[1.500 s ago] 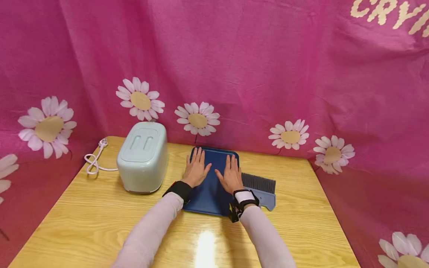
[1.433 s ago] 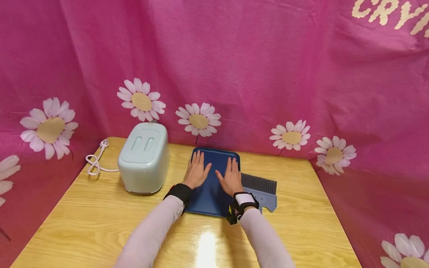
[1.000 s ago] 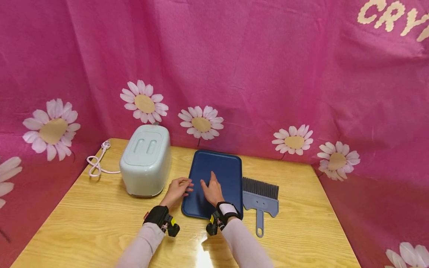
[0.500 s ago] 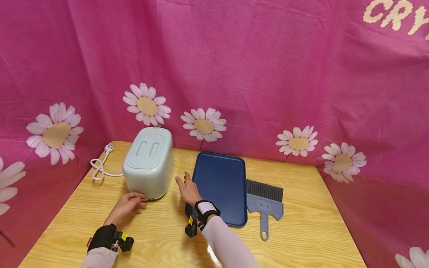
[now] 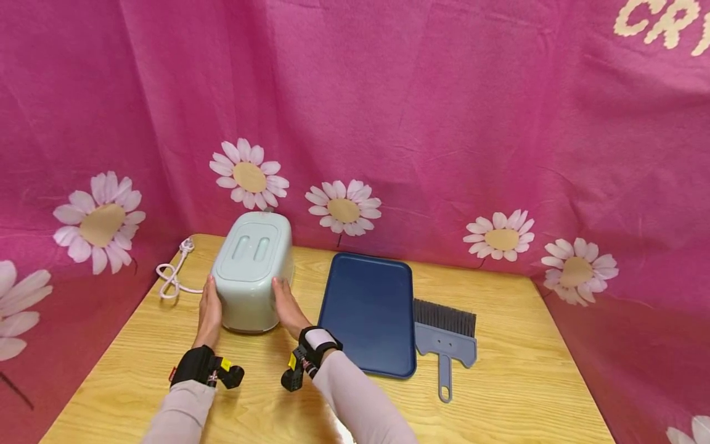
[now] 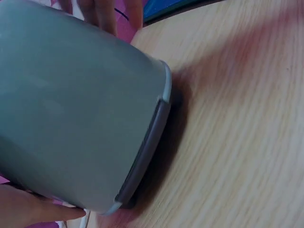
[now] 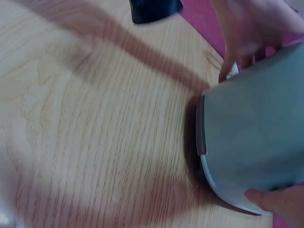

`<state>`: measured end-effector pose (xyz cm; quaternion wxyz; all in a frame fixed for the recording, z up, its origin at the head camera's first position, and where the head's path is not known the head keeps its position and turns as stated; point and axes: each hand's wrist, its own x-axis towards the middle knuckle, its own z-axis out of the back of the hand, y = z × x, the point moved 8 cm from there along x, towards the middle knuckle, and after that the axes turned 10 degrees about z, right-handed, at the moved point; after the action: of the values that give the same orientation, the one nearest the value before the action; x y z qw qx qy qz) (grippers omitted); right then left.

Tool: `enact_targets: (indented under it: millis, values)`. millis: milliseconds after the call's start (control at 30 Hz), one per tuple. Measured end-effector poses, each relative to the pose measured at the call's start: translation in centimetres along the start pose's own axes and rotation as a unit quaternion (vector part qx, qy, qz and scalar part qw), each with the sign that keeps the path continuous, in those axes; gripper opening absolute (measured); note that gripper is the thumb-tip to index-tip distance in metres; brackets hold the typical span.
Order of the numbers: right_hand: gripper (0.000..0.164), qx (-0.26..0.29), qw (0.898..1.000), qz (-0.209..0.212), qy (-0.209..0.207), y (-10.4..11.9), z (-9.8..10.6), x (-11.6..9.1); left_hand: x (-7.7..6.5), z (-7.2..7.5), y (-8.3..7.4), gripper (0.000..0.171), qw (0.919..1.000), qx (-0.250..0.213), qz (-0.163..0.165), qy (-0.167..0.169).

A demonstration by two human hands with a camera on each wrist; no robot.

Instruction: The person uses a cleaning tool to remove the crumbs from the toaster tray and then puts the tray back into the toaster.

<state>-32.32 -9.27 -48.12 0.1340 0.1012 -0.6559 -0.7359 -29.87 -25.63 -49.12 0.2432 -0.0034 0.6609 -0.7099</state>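
Toaster-like box (image 5: 249,262), pale mint, glossy and rounded, stands on the wood-grained bench (image 5: 516,376) left of centre in the frame, its long axis running away from me. It lies between my left hand (image 5: 209,314) and right hand (image 5: 288,307), equally near, straightened fingers (image 6: 105,16) against its sides.

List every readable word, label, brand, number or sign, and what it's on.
"CR", then a cut-off letter: pink backdrop, upper right.
Red tag, left wristband: too small to read.
Yellow patches: any text too small to read.
Pale appliance, tray, brush: none visible.
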Motion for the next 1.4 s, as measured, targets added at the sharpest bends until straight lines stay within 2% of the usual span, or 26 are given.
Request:
enact_targets:
  millis: [100,267,533,667,867,1033,1133,1233,1333,1400]
  values:
    - [0.068,-0.012,1.0,0.006,0.007,0.1,-0.1,-0.2,-0.1,-0.3,0.1,0.067,0.9997,-0.018,-0.001,-0.018]
    - [0.07,-0.05,0.999,-0.002,0.013,0.0,0.5,-0.6,-0.6,-0.6,0.0,0.067,0.9986,-0.02,-0.014,-0.047]
    - [0.068,-0.091,0.995,-0.001,0.025,0.1,1.7,-1.6,-2.8,-1.6,0.2,0.062,0.9939,-0.021,-0.029,-0.104]
    - [0.067,-0.103,0.994,0.006,0.026,0.2,2.6,-2.2,-4.0,-2.4,0.3,0.061,0.9925,-0.012,-0.042,-0.114]
    - [0.066,-0.099,0.994,0.021,0.036,-0.1,4.0,-3.1,-5.6,-3.8,0.4,0.057,0.9902,-0.03,-0.064,-0.121]
    - [0.062,-0.084,0.995,0.033,0.035,-0.5,4.8,-3.6,-6.5,-4.8,0.6,0.058,0.9909,-0.04,-0.062,-0.113]
    - [0.058,-0.067,0.996,0.05,0.013,-0.7,5.2,-4.0,-6.9,-5.1,0.8,0.059,0.9918,-0.035,-0.056,-0.109]
    - [0.053,-0.075,0.994,0.059,-0.045,-1.4,5.9,-4.7,-7.2,-5.1,0.9,0.058,0.9917,-0.035,-0.054,-0.111]
    - [0.04,-0.119,0.985,0.047,-0.119,-2.4,6.5,-5.8,-7.3,-4.8,0.8,0.059,0.9901,-0.026,-0.067,-0.121]
    - [0.027,-0.122,0.981,0.023,-0.146,-3.5,6.4,-6.7,-7.4,-4.4,0.7,0.059,0.9879,-0.014,-0.086,-0.129]
